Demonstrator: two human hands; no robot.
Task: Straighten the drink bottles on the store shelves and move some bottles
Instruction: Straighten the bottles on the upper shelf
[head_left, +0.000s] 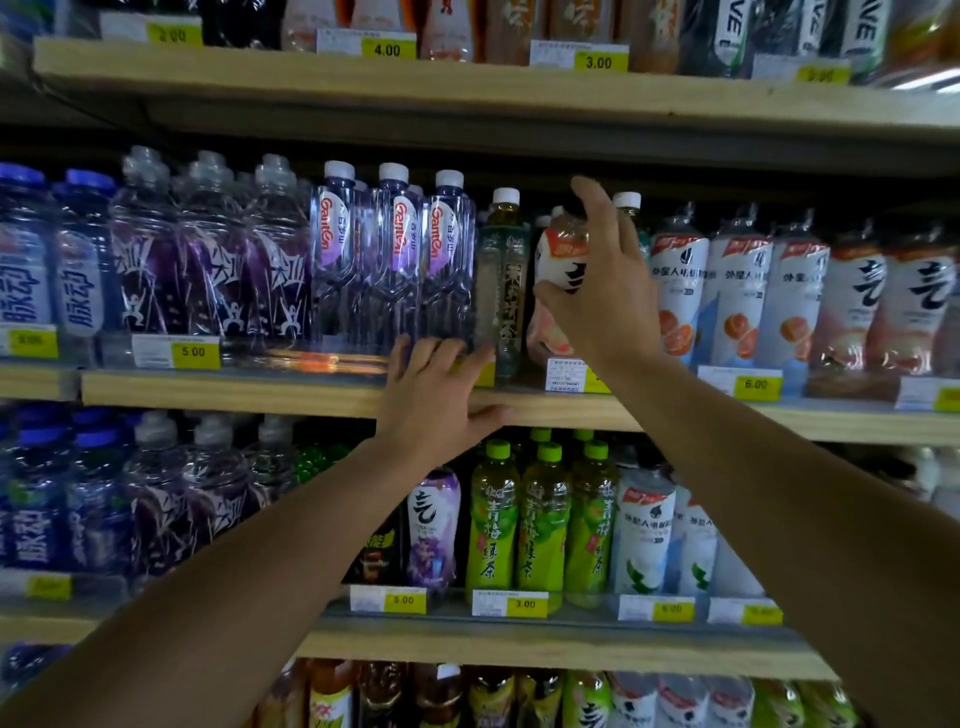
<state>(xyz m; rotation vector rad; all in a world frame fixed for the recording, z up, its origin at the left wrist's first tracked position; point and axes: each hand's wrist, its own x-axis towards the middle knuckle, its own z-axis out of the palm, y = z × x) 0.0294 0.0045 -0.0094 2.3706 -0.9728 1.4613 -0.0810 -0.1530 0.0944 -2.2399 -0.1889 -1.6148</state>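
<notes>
Peach-label bottle (563, 270) sits on the middle shelf (260, 392), between a dark tea bottle (504, 280) on its left and a row of white orange-slice bottles (680, 291) on its right. Right hand (605, 280) wraps it from the front: fingers curled over neck and shoulder, thumb across the label. Bottle looks slightly tilted. Left hand (441, 389) lies flat on the shelf's front edge, fingers spread, tips at the base of the clear Ganten water bottles (395, 249), gripping nothing. Yellow price tags (193, 352) line the edge. Green tea bottles (493, 519) stand on the shelf below.
</notes>
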